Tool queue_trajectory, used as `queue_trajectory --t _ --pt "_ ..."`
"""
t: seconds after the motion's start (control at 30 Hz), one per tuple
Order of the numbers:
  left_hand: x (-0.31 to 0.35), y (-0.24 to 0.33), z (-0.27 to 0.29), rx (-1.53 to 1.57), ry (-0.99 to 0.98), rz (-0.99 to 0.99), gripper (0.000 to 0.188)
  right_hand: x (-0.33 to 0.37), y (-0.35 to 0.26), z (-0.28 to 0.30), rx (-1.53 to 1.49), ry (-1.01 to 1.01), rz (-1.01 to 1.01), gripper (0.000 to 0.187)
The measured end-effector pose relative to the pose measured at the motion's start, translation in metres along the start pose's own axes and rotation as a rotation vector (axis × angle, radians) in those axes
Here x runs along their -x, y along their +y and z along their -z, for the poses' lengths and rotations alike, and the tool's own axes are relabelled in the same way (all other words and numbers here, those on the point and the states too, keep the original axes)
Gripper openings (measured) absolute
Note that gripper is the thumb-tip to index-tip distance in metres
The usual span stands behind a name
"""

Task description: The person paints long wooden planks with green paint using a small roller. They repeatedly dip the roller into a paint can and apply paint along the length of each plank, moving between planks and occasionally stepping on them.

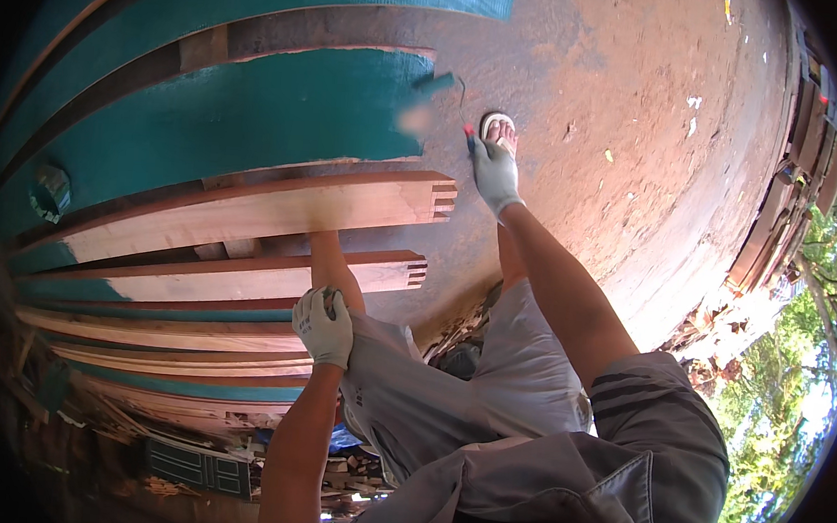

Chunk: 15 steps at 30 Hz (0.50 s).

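Note:
My right hand (496, 173), in a white work glove, is closed round the red and dark handle of a small paint roller (436, 84). The green-stained roller lies at the right end of a wide green-painted board (255, 108), and its thin wire frame bends back toward my hand. My left hand (324, 326), gloved too, rests beside my knee with its fingers curled in. Whatever is inside those fingers, if anything, is hidden. Near my left hand is a bare plank (379, 273) with notched joints at its end and green paint on its far left part.
Another notched plank (345, 209) lies between that one and the green board. More green boards (281, 2) extend along the top left. A shiny round object (51, 193) sits at the green board's left end. Stacked timber (775, 226) lines the right side of the dirt floor (638, 112).

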<state>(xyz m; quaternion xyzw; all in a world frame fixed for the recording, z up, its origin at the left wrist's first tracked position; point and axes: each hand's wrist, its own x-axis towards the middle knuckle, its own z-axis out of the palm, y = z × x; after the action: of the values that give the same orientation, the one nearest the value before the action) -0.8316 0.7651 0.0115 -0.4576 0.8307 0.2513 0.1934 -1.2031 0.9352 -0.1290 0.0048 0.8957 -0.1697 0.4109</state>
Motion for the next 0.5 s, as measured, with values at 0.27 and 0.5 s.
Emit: queue_trajectory --t 0.27,0.5 --pt "-0.002 -0.003 0.002 0.016 -0.039 -0.003 0.022 0.04 -0.013 -0.077 -0.148 0.089 -0.177 0.052" --pt "-0.001 -0.005 0.004 0.003 -0.026 0.001 0.022 0.074 0.003 -0.084 -0.19 0.059 -0.215 0.054"
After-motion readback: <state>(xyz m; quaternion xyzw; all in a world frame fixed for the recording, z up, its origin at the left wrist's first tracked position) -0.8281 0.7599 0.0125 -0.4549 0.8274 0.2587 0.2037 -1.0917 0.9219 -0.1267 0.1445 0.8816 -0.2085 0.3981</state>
